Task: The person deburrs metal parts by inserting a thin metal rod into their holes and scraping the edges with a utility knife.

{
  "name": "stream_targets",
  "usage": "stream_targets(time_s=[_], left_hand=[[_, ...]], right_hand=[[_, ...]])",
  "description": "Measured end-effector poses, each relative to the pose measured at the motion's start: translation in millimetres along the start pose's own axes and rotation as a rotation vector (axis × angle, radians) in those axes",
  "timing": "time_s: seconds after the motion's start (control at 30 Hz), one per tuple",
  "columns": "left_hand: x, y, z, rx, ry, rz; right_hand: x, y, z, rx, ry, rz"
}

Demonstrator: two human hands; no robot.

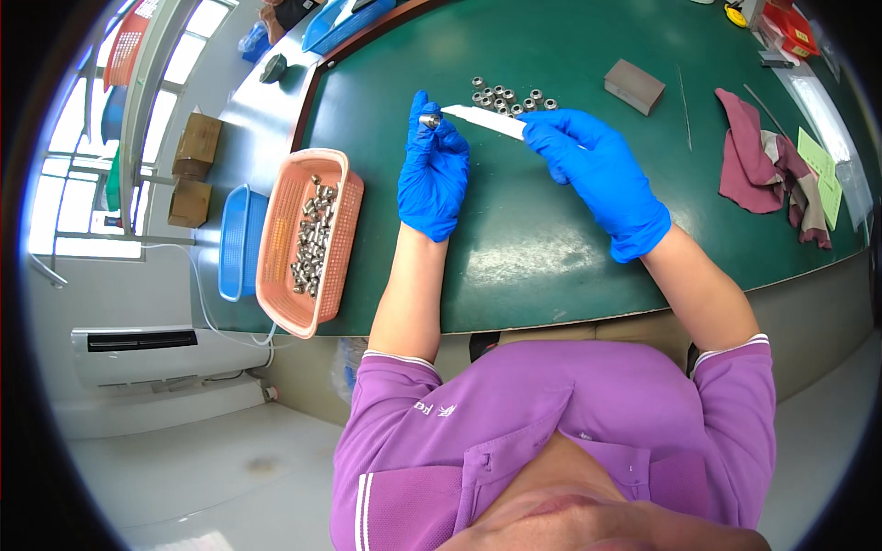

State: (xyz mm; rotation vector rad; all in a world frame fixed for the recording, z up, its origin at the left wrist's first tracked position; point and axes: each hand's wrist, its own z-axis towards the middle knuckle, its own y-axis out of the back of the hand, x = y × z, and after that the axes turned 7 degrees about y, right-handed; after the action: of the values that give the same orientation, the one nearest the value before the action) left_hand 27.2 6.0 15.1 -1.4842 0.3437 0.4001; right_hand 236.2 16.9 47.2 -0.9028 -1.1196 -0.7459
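Note:
Both my hands wear blue gloves. Pinched in the fingers of my left hand [434, 174] is a small shiny metal cylinder [429, 120], its round end showing. My right hand [602, 174] is closed on one end of a long, flat white blade-like tool [485, 119], which slants left. The narrow tip of this tool comes close to the cylinder; whether they touch I cannot tell. Just beyond the tool, a cluster of similar metal cylinders [501, 95] stands on the green table [524, 211].
Left of my left forearm sits a pink basket [346, 220] with many metal pieces, beside a blue basket [235, 243]. At the right lie a brown-grey block [634, 86], a maroon cloth [749, 161] and a green paper [819, 174]. Another person's hand [272, 20] shows at the far left.

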Motion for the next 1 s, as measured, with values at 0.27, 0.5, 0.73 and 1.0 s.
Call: stream_targets(time_s=[0.27,0.5,0.73,1.0], left_hand=[[-4,2,-3,0.056,-0.008,-0.106],[-5,1,-6,0.057,0.020,-0.132],[-3,3,-10,0.035,0.039,-0.118],[4,-14,-10,0.106,0.092,0.085]], right_hand=[[1,10,3,-0.121,-0.005,0.197],[1,8,3,-0.136,-0.049,0.270],[3,7,2,-0.124,-0.034,0.253],[2,8,1,-0.110,-0.031,0.267]])
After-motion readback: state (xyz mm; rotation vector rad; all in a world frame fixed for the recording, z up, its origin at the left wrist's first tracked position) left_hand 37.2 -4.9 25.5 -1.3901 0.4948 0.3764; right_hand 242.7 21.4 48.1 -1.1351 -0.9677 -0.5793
